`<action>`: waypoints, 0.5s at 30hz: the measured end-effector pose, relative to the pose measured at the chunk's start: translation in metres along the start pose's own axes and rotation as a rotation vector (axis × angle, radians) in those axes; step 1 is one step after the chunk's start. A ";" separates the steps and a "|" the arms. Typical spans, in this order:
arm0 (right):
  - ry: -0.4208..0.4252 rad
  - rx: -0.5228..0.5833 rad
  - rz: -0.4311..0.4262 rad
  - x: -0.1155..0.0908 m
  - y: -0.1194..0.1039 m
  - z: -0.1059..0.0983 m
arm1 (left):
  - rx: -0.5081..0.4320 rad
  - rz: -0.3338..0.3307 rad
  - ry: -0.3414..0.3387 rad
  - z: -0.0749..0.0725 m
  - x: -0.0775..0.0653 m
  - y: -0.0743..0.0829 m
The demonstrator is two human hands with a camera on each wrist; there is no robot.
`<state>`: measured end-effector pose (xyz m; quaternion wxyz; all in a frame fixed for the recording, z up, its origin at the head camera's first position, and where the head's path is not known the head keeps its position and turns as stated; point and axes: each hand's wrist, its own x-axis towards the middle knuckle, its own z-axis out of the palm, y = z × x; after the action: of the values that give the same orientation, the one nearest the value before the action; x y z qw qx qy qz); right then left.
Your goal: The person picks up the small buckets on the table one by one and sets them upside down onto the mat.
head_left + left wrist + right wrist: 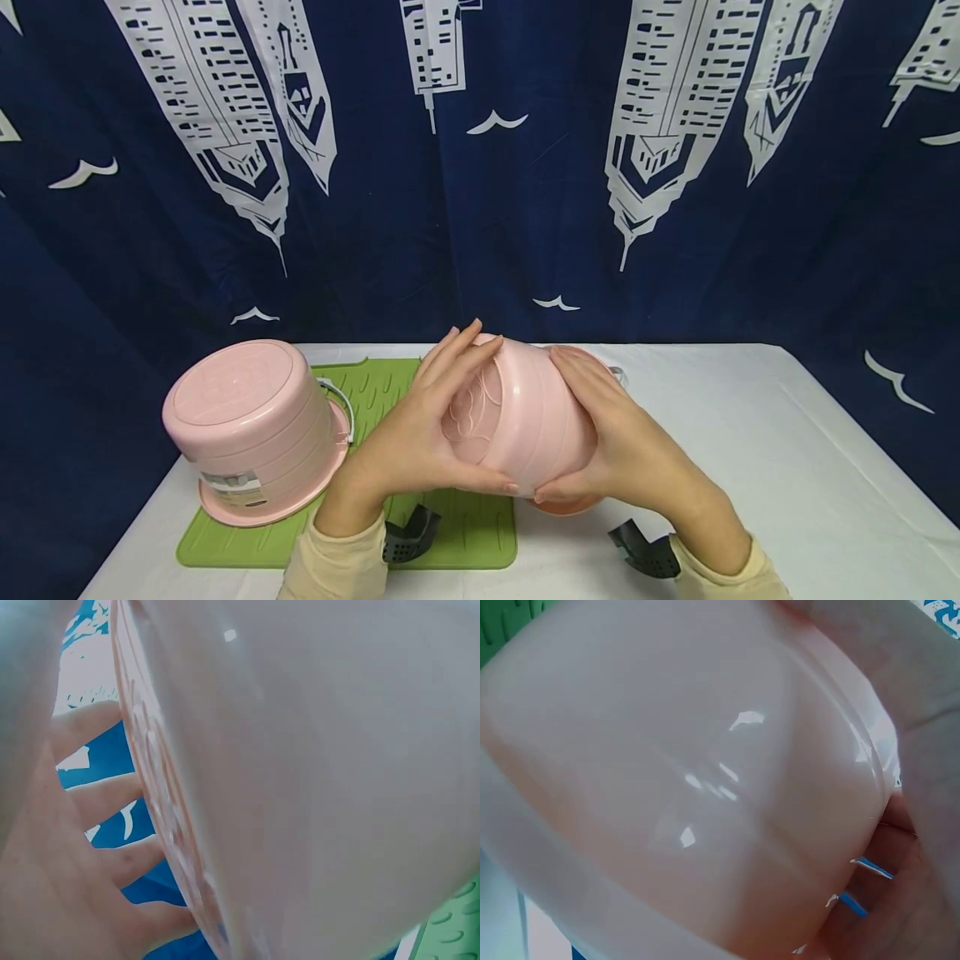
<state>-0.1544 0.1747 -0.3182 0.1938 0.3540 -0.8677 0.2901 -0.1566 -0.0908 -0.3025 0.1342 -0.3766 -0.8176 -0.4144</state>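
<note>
Between both hands a pink plastic bucket [543,417] lies tipped on its side, its embossed base facing left and its wider rim to the right. My left hand [412,437] grips the base end, fingers over the top edge and thumb along the lower front. Around the side wall nearer the rim, my right hand [633,446] holds it with the thumb below. The left wrist view shows the left fingers spread along the base edge of the bucket [315,765]. In the right wrist view the glossy wall of the bucket [667,750] hides most of the surroundings.
A second pink bucket [258,408] stands upside down on the left, with a label on its wall and a white handle [341,400]. It overlaps a green ridged mat [472,533] on the white-covered table [757,467]. A dark blue patterned curtain [450,217] hangs behind.
</note>
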 end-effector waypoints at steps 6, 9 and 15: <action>0.022 0.049 0.057 -0.004 0.007 -0.001 | -0.123 -0.089 0.020 -0.004 -0.001 -0.010; 0.033 0.068 0.083 -0.006 0.011 -0.002 | -0.236 -0.119 0.032 -0.004 -0.001 -0.020; 0.048 0.111 0.129 -0.007 0.018 -0.003 | -0.462 -0.108 0.024 -0.001 -0.002 -0.039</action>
<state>-0.1622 0.1905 -0.3269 0.1758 0.3004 -0.8665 0.3579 -0.1835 -0.1076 -0.3257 0.0317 -0.3480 -0.7185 -0.6013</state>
